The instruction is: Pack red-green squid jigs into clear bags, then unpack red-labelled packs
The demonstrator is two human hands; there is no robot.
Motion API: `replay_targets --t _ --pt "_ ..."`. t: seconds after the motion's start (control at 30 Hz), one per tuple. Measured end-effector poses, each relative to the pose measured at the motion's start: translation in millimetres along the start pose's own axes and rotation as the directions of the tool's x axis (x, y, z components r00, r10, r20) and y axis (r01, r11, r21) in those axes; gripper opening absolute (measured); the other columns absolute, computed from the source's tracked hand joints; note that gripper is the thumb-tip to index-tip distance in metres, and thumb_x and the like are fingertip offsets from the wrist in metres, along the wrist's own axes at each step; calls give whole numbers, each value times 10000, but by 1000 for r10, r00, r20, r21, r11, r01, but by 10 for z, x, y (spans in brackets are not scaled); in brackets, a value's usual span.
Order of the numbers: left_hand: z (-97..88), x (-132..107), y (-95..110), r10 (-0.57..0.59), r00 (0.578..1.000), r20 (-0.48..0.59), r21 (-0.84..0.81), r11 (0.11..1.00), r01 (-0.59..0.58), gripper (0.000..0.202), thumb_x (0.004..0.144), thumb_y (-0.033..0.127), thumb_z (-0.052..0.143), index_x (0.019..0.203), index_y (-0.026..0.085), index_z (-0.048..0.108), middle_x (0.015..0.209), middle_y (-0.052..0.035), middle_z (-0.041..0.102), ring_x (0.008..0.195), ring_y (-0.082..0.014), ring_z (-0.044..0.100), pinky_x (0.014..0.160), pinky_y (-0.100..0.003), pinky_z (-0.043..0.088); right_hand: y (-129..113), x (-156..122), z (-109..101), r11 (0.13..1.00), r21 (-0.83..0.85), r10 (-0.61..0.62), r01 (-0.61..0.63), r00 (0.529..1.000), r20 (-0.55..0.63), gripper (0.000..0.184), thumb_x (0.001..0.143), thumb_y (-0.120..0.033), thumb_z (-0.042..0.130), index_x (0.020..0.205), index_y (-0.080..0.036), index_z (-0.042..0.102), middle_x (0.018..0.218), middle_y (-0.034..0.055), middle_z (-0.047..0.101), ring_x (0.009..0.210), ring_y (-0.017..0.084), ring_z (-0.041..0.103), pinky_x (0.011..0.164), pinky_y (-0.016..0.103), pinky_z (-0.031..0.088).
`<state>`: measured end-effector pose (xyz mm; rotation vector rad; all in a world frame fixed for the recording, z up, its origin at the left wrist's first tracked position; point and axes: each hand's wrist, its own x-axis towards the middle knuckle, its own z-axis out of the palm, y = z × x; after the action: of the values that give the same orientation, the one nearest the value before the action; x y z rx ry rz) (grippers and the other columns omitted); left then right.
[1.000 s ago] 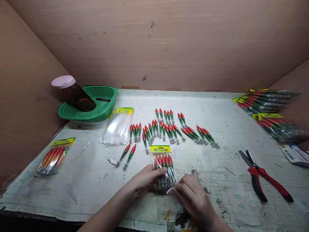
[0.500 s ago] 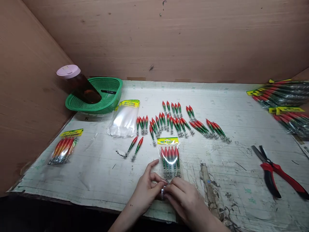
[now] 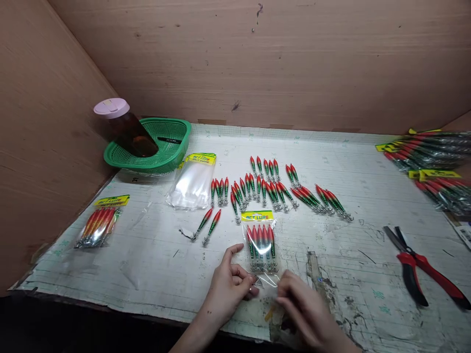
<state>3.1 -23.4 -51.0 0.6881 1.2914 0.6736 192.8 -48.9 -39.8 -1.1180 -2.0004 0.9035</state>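
In front of me lies a clear bag with a yellow header card (image 3: 258, 216), holding several red-and-green fishing lures (image 3: 262, 245) with hooks at the bottom end. My left hand (image 3: 231, 279) pinches the bag's near left edge between thumb and finger. My right hand (image 3: 303, 304) is to the right of the bag's open end, apart from it, with its fingers curled together. It is a little blurred, and what it holds is hidden. A small yellowish patch (image 3: 270, 313) shows just beside its fingers.
Loose lures (image 3: 257, 189) lie beyond the bag. A stack of clear bags (image 3: 193, 184) and a green basket (image 3: 172, 159) with a bottle (image 3: 134, 135) are at left. Packed orange lures (image 3: 101, 223) lie farther left. Pliers (image 3: 414, 255) and packed lures (image 3: 437, 152) are on the right.
My right hand has come away from the bag's near edge and moved right and slightly down. My left hand has stayed at the bag. The view has shifted slightly.
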Motion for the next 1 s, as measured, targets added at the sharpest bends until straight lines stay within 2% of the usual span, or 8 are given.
replay_targets --t 0.17,0.3,0.37,0.43,0.53,0.7,0.8,1.0 --pt "11 -46 -17 14 1000 -1 48 999 -14 818 665 340 741 1326 159 295 600 96 518 584 -196 687 539 -254 519 547 -625 -735 923 -36 343 -382 863 -371 147 931 -334 449 852 -224 505 674 -1 527 528 143 534 449 236 444" --pt "-191 -185 -28 227 974 -5 361 909 -210 540 862 300 541 1355 173 358 729 20 577 612 -146 658 592 -256 532 820 -843 -1171 591 -598 183 -541 812 -554 283 896 -410 401 837 -208 590 806 111 627 713 275 599 591 400 485" --pt "-339 -211 -22 491 870 37 605 682 -411 407 889 225 482 1295 197 488 834 -42 626 715 -167 661 641 -279 543 722 -722 -1175 495 -768 17 -406 888 -459 287 910 -339 387 914 -175 622 844 146 619 775 298 589 661 450 484" --pt "-457 -179 3 691 689 220 735 347 -583 358 877 143 478 1202 220 605 945 -93 672 870 -210 655 737 -328 550 529 -488 -1020 565 -814 -165 -134 948 -271 224 909 -234 456 1046 -162 618 885 141 628 816 267 593 700 419 503" --pt "-511 -71 81 643 532 551 635 91 -767 346 884 95 471 1113 245 682 1004 -102 724 955 -224 655 856 -378 537 267 -111 -639 612 -701 -441 367 894 83 271 898 -72 468 1098 -168 623 941 102 688 875 215 611 717 349 524" --pt "-430 28 206 426 598 679 513 308 -801 293 902 130 468 979 234 730 1029 -105 742 944 -231 681 896 -415 531 228 172 -248 645 -459 -543 611 789 288 321 935 -31 336 986 -91 648 904 103 705 811 186 619 753 352 537" --pt "-445 38 176 433 606 667 513 322 -796 272 906 144 476 967 224 729 1043 -119 737 967 -247 667 891 -432 513 281 170 -262 701 -391 -542 596 802 251 255 931 -26 386 957 -76 635 898 119 698 801 185 605 735 331 530" --pt "-419 38 -73 676 507 534 552 176 -815 235 865 77 469 882 199 669 883 -101 743 859 -227 616 779 -384 500 288 77 -290 883 -226 -389 412 910 142 223 952 -48 365 1047 -97 561 950 128 672 829 166 581 695 285 510"
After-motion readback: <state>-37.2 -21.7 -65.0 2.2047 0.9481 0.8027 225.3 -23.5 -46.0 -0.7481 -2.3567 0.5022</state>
